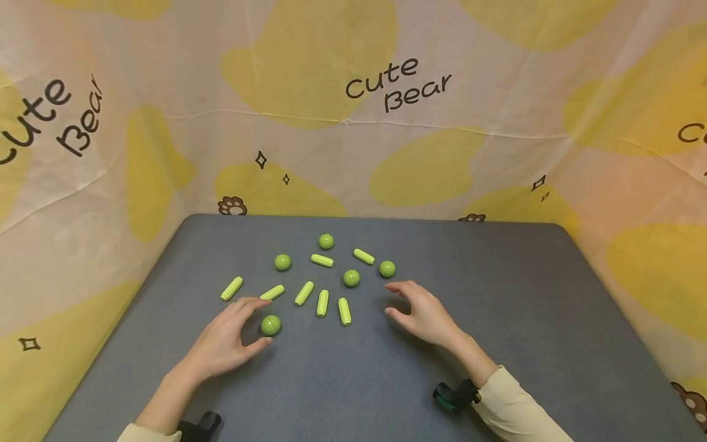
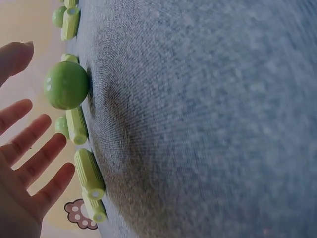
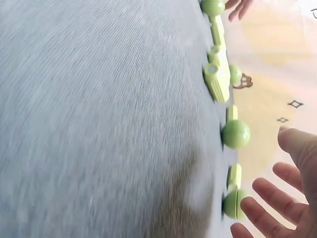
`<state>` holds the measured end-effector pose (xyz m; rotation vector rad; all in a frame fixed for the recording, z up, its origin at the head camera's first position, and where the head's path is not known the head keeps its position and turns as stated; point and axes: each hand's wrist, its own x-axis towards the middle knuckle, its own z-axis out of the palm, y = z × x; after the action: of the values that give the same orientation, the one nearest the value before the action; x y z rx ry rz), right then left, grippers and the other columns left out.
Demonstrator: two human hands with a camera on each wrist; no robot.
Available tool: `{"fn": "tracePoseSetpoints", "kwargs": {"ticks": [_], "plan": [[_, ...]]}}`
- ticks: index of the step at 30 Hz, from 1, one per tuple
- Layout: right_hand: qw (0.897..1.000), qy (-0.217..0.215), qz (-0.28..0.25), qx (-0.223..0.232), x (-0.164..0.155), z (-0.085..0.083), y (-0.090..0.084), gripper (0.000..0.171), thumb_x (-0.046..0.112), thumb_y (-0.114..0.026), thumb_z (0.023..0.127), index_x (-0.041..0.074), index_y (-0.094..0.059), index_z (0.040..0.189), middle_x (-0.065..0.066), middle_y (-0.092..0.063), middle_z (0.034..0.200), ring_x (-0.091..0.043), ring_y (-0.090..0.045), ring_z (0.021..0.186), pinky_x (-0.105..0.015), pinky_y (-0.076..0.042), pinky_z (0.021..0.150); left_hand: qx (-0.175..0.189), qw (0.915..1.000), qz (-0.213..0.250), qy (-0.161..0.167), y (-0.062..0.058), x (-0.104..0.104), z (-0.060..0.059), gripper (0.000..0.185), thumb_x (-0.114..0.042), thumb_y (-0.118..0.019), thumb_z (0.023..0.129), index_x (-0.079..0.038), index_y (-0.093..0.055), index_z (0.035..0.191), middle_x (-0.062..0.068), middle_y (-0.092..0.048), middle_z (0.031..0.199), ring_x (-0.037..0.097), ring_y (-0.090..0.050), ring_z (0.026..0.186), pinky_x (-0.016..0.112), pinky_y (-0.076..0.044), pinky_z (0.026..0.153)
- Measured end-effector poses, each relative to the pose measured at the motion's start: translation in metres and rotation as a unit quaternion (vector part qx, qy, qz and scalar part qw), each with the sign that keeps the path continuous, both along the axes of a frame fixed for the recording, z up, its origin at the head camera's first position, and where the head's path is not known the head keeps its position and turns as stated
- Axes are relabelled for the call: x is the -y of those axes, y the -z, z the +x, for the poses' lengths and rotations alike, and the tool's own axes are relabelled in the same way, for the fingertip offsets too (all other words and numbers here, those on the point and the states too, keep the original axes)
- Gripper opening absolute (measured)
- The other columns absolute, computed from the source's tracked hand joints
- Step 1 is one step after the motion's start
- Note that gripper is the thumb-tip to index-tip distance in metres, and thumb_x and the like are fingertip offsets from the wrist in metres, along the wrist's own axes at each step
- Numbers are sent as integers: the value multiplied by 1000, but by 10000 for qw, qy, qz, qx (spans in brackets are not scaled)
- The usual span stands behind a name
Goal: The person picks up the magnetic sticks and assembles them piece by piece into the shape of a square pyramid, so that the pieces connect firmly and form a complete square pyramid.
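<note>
On the grey table [image 1: 497,344] lie small green balls and short ribbed green sticks, scattered in a loose fan near the middle. The left hand [image 1: 223,344] rests with its fingers spread and slightly curved around the nearest ball [image 1: 270,325], which sits at about 2 o'clock from the palm, between thumb and forefinger; the head view cannot settle whether the fingertips touch it, and the left wrist view shows the fingers [image 2: 34,158] apart with a gap to the ball [image 2: 66,85], so it looks unheld. The right hand [image 1: 422,313] hovers low with fingers loosely apart and empty, another ball [image 1: 387,268] at roughly 11 o'clock from it and a further ball [image 1: 351,278] at about 10 o'clock. The sticks [image 1: 323,302] lie flat between the two hands. By its glossy skin the ball looks like hard, light plastic: smooth, likely a bit slippery, and prone to roll away on the cloth-like top if nudged. It would best be pinched across its widest part, thumb on one side and a finger or two opposite, coming from above. The ribbed sticks should grip more easily and stay put, taken across their middle
</note>
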<state>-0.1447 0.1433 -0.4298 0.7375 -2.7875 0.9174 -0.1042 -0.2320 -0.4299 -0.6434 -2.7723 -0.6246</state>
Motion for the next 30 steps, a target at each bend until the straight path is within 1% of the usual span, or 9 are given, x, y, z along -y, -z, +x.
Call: {"fn": "tracePoseSetpoints", "kwargs": {"ticks": [6,10,17,24,30], "plan": [[9999,-19,-160,60,16,-1,3,42,27,-65,77,14,-54,115,0,-57,106,-17,-56,93,-32,-45,73,96,10000,-4,-8,3,-4,-2,58,-34,-73,64,-20,-52,116,-11,-49,111,12,-48,104,38,-43,78],[9998,6,-154,148,25,0,5,41,28,-64,77,14,-54,115,1,-57,105,-15,-56,91,-30,-45,71,147,9999,1,-13,4,-7,-2,54,-33,-72,64,-21,-53,113,-12,-50,109,11,-49,103,37,-44,77],[9994,-55,-221,246,38,-2,10,41,30,-63,78,13,-55,114,0,-58,102,-12,-55,86,-27,-44,70,180,9998,13,46,4,-8,-4,49,-33,-72,64,-21,-56,109,-11,-52,104,9,-52,97,35,-45,72],[9988,-375,-217,211,49,-5,15,42,27,-64,77,14,-53,116,0,-57,103,-11,-55,87,-25,-45,72,220,9997,-64,78,4,-9,-4,44,-29,-72,64,-22,-58,106,-13,-53,102,8,-53,92,34,-45,70],[9981,-587,-11,191,56,-10,16,45,25,-63,78,14,-51,120,-1,-56,105,-10,-53,87,-25,-44,72,266,9995,-153,39,5,-8,-4,43,-25,-74,64,-21,-59,104,-12,-54,98,7,-54,83,32,-45,66]]}}
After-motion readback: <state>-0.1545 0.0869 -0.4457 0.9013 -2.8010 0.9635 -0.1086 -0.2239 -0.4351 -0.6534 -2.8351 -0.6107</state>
